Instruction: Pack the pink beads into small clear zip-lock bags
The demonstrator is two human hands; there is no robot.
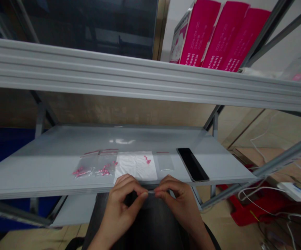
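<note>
My left hand (126, 199) and my right hand (177, 198) are both closed in a pinch just in front of the shelf edge, over dark-clothed legs. Between their fingertips stretches a thin, pale, see-through piece (151, 191) that looks like plastic film; its exact kind is too small to make out. Beyond the hands, a white paper sheet (132, 165) lies on the shelf with several small pink beads (147, 160) on its right part. Left of it are two clear zip bags, one (88, 163) beside the other (106, 161), with pink beads in them. A flat clear bag (165, 162) lies right of the paper.
A black phone (192, 165) rests on the grey shelf (61, 146), right of the clear bag. A metal crossbar (140, 78) runs above the shelf, with pink boxes (202, 34) behind it. At the right are white cables (259, 205) and a red object (254, 210).
</note>
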